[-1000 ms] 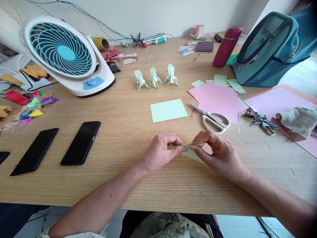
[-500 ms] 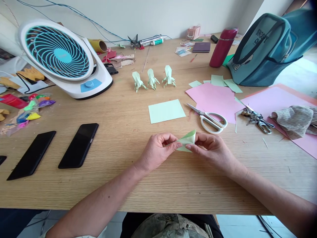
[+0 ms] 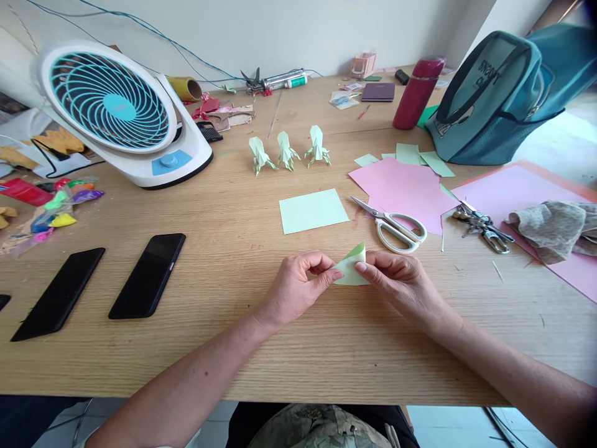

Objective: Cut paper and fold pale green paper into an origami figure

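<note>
A small piece of folded light green paper (image 3: 351,267) is held just above the wooden table (image 3: 242,249), near its front edge. My left hand (image 3: 298,287) pinches its left corner between thumb and forefinger. My right hand (image 3: 403,283) pinches its right side, fingers pressed on the fold. Beyond the hands lies a flat light green sheet (image 3: 313,210). Three finished green paper figures (image 3: 288,149) stand in a row further back.
White-handled scissors (image 3: 394,224) lie on pink paper (image 3: 401,186) to the right, with keys (image 3: 482,225) and a cloth (image 3: 550,227) beyond. Two black phones (image 3: 147,274) lie at left. A fan (image 3: 121,112), a red bottle (image 3: 416,92) and a teal bag (image 3: 499,93) stand at the back.
The green paper went from lying flat and wide between my hands to being folded over, with one flap raised. Both hands shifted slightly away from me.
</note>
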### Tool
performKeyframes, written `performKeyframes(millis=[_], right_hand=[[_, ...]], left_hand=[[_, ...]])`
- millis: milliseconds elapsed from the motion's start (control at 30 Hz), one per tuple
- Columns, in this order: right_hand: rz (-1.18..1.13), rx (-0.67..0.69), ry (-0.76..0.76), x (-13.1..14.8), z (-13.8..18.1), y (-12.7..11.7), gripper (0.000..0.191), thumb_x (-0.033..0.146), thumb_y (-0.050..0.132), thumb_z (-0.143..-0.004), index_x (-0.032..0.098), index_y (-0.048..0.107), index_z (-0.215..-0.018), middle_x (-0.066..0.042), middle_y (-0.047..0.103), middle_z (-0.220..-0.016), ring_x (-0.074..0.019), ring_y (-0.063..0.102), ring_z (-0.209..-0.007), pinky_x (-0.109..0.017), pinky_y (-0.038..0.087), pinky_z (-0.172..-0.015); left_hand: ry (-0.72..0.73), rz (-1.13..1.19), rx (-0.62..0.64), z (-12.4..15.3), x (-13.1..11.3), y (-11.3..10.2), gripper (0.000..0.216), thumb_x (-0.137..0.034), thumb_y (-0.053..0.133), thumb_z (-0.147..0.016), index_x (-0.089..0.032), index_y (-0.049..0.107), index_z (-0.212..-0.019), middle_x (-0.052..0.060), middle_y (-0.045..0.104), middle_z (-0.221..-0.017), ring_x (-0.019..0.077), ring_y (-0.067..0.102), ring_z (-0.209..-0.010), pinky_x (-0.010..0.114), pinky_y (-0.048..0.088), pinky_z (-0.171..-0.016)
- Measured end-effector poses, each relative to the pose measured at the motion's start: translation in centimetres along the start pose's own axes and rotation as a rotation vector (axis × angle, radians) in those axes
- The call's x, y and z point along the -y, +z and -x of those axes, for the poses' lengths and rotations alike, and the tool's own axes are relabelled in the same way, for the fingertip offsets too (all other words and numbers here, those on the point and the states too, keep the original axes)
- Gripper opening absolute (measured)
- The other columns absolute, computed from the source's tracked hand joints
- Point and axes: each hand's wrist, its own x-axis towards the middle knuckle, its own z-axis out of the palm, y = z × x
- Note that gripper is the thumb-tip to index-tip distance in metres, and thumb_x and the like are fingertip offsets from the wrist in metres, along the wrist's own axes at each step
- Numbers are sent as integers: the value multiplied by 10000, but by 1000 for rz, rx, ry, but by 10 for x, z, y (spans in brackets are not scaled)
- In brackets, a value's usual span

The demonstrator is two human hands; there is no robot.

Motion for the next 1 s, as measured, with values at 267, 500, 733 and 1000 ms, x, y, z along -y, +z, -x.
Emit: performKeyframes(millis=[267, 500, 733, 1000], right_hand=[[-149, -32, -16, -8, -1, 6, 276, 391, 750, -800, 197, 608, -665, 26, 513, -624, -112, 407, -594, -264, 329, -542], [-249, 10, 58, -5, -3, 8, 268, 408, 783, -752, 196, 625, -708, 8, 605, -695, -121, 504, -639, -264, 416, -596], [-231, -27, 49, -2, -3, 6, 309, 463, 805, -706, 204, 637, -685, -8, 621, -702, -142, 519, -668, -294, 431, -621], [-333, 21, 150, 1, -5, 4, 303, 389, 868, -641, 199, 637, -684, 21, 599, -678, -113, 494, -641, -257, 404, -600]], left_hand=[[2, -1, 10, 2, 1, 3, 162, -259, 680, -852, -138, 676, -744, 0, 622, -707, 103, 536, -660, 215, 420, -622], [63, -87, -7, 2, 1, 3, 213, -248, 674, -860, -147, 626, -679, -16, 576, -663, 90, 493, -619, 214, 381, -589], [65, -133, 2, 2, -4, 2, 237, -262, 670, -867, -152, 604, -668, -15, 578, -667, 95, 499, -625, 219, 387, -608], [108, -153, 31, 3, -3, 0, 206, -234, 684, -866, -158, 609, -690, -34, 572, -673, 83, 503, -634, 211, 385, -626]])
